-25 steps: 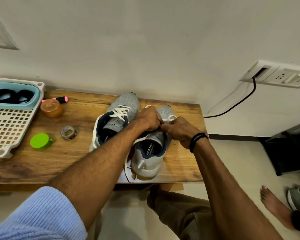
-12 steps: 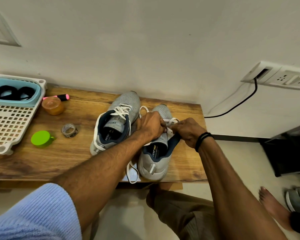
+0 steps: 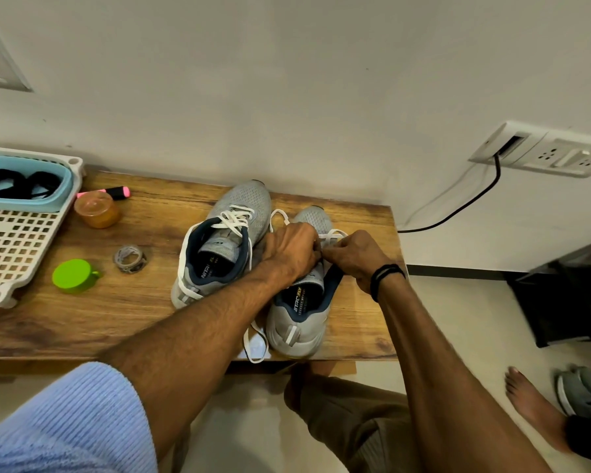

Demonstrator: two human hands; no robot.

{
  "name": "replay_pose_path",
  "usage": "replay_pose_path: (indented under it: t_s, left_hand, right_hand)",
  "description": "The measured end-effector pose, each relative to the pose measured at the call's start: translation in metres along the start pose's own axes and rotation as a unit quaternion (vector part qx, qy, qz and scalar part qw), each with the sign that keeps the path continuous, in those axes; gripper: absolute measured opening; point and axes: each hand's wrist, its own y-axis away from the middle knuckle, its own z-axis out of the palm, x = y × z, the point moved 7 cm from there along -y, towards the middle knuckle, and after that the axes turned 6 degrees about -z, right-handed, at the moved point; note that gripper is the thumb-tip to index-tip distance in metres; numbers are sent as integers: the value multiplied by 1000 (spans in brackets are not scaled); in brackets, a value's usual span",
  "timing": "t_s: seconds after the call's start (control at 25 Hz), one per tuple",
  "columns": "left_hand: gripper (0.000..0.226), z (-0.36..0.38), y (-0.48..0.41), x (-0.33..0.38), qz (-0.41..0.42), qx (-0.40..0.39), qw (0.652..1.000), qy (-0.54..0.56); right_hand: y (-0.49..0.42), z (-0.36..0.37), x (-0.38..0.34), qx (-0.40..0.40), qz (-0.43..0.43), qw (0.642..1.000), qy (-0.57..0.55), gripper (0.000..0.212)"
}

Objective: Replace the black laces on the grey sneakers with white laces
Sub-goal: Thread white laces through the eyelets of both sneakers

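Two grey sneakers stand side by side on the wooden table [image 3: 82, 322], toes towards the wall. The laced sneaker [image 3: 226, 240] already carries a white lace criss-crossed over its tongue. The second sneaker [image 3: 301, 322] sits just to its right, heel near the table's front edge.

Both hands meet over the second sneaker's tongue. The left hand [image 3: 292, 249] is curled, and the right hand [image 3: 355, 257], with a black wristband [image 3: 384, 276], is curled against it. Each seems to pinch the white lace [image 3: 277, 216], though the knuckles hide the exact grip. One loop of that lace rises beyond the left hand, and a loose end dangles past the front edge by the heel.

The left forearm crosses in front of the laced sneaker's heel.

To the left lie a roll of tape [image 3: 130, 258], a green cap [image 3: 74, 276], an orange jar [image 3: 98, 209] and a pink highlighter [image 3: 116, 192]. A white basket [image 3: 14, 240] holds a blue tub [image 3: 21, 203] with black laces [image 3: 17, 184] inside. A wall socket [image 3: 543, 153] with a black cable [image 3: 458, 209] is at the right.
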Motion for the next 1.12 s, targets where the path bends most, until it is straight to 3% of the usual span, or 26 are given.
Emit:
replay_pose_path:
  t_s: [0.12,0.2,0.36,0.52,0.64,0.8,0.96,1.12]
  left_hand:
    - [20,3,5,8,33,15,998,-53]
    - [16,6,6,13,54,3,995,-87]
    - [21,7,6,16,81,-37,990,-110]
    - [23,-1,7,11,106,-64,991,-44]
    - [17,-17,21,8,120,-45,991,43]
    - [11,-31,29,-7,43,2,996,76]
    - [22,-27,21,9,2,44,995,-88]
    - [15,-20,10,21,-29,77,990,-117]
  right_hand:
    - [2,0,2,-15,4,1000,-9,35]
    - [5,2,1,-27,3,1000,3,30]
    - [8,0,-4,22,-2,989,147,35]
    - [20,-14,-13,122,7,973,198,41]
    - [25,-17,-18,142,3,976,165,34]
    - [28,-15,-23,115,14,982,153,30]
    - [24,-12,-23,99,-2,981,168,23]
    - [19,-13,-18,85,-20,986,140,23]
